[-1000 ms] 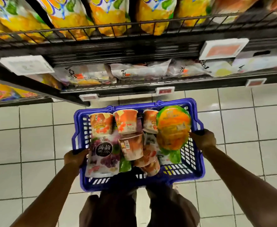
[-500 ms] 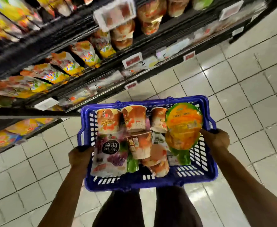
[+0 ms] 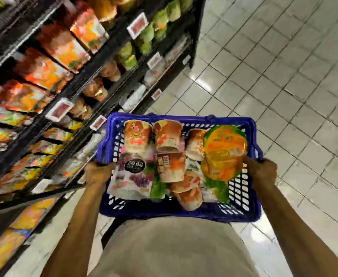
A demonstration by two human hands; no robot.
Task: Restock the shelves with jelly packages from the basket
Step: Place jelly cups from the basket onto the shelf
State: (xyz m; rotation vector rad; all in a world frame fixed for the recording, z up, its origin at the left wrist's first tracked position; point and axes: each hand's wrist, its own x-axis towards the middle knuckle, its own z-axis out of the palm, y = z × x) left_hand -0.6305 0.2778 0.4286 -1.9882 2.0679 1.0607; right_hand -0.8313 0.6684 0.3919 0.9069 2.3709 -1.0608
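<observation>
The left grip [image 3: 99, 172] was curled tight round the left rim of the blue basket [image 3: 164, 211]. The right grip [image 3: 261, 170] was curled round the right rim in the same way. The basket hung between them, close in front of the person's pale top [image 3: 174, 246].

The jelly packages [image 3: 170, 166] lay inside the basket, between the two grips. A grape pouch [image 3: 131, 176] sat just beside the left grip and a round orange pack [image 3: 225, 148] just beside the right grip. Several orange cups [image 3: 137, 136] lay on their sides between and beyond them.

The shelves [image 3: 96, 68] stood left of and beyond the left grip, blurred, carrying orange and green packs behind price tags [image 3: 59, 109]. Pale floor tiles [image 3: 284, 76] stretched beyond the right grip.
</observation>
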